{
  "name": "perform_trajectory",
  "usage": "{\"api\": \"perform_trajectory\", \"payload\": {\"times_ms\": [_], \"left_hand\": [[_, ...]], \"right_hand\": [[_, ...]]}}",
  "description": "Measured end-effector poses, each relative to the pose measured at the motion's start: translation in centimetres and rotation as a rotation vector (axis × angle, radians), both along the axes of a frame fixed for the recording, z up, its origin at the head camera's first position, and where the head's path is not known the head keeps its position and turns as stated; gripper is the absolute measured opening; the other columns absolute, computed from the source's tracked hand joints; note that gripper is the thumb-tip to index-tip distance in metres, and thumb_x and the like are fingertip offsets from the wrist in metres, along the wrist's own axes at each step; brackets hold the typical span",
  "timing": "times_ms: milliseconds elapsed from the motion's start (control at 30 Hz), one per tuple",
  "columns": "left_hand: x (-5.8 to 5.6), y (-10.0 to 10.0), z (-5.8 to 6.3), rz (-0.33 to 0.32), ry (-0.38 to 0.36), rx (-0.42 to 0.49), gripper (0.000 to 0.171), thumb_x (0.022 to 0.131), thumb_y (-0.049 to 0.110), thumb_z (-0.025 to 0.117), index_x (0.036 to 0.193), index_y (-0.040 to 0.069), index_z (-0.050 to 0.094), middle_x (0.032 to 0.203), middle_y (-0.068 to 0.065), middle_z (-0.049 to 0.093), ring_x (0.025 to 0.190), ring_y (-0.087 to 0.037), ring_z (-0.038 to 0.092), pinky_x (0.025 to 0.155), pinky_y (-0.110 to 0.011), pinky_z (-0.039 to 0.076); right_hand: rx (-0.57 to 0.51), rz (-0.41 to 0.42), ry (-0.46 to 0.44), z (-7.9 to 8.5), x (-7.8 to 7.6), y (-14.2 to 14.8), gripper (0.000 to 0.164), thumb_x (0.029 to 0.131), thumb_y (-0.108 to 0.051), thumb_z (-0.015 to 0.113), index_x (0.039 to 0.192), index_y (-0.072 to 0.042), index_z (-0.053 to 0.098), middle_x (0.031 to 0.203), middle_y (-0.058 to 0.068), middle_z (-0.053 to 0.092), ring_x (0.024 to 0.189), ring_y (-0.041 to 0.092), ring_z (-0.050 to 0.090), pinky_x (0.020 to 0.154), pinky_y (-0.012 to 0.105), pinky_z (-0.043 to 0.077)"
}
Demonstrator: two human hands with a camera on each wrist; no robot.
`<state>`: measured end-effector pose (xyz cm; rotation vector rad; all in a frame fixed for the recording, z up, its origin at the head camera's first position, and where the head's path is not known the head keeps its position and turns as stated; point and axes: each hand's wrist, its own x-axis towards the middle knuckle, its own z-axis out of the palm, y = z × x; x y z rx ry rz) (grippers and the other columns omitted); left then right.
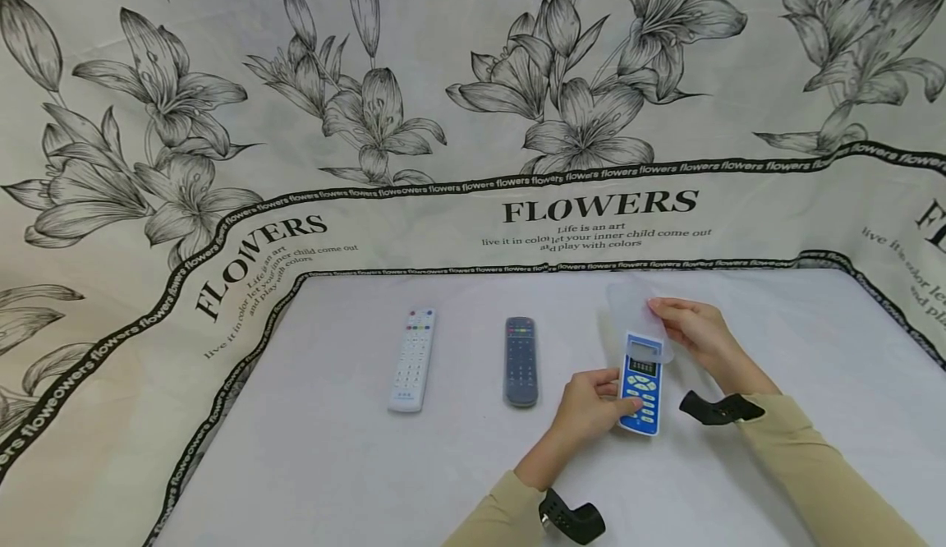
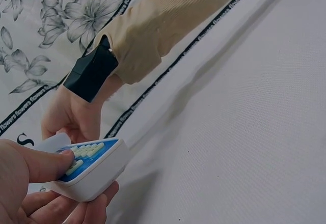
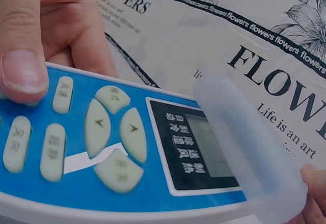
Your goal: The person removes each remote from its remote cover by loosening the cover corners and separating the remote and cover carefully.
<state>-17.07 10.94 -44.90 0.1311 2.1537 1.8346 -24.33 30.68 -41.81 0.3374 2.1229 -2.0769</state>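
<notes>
A blue-faced air-conditioner remote (image 1: 641, 384) with a white body is held by my left hand (image 1: 587, 406), thumb on its buttons and fingers beneath. In the left wrist view the remote (image 2: 99, 180) shows its thick white end. My right hand (image 1: 698, 335) pinches the edge of a translucent sleeve (image 1: 628, 307) at the remote's top end. Up close in the right wrist view, the sleeve (image 3: 249, 152) covers part of the display end, and the arrow buttons and most of the blue face lie outside it.
On the white tabletop (image 1: 332, 473) lie a white remote (image 1: 411, 362) and, nearer my left hand, a dark grey remote (image 1: 521, 362). A flower-printed cloth (image 1: 414, 235) with black lettered bands rises behind and at the sides.
</notes>
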Motion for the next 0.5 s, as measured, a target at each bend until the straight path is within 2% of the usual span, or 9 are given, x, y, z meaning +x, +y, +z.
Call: {"api": "perform_trajectory", "payload": {"times_ms": [367,500], "left_hand": [[0.04,-0.05,0.18,0.002,-0.014,-0.030,0.041,0.080,0.011,0.077,0.119,0.004,0.066,0.094,-0.003,0.075,0.082,-0.009,0.070,0.071,-0.024,0.057],[0.04,-0.08,0.19,0.007,-0.018,-0.044,0.041,0.079,0.011,0.077,0.118,0.003,0.066,0.093,-0.004,0.075,0.080,-0.010,0.070,0.069,-0.024,0.057]], "right_hand": [[0.011,-0.031,-0.051,0.20,-0.41,-0.08,0.008,0.088,-0.039,0.067,0.081,-0.038,0.063,0.080,-0.028,0.061,0.081,-0.007,0.053,0.071,0.011,0.047],[-0.042,-0.039,-0.034,0.39,-0.65,0.01,0.011,0.090,-0.034,0.066,0.079,-0.036,0.066,0.080,-0.026,0.063,0.080,-0.006,0.055,0.070,0.011,0.047]]}}
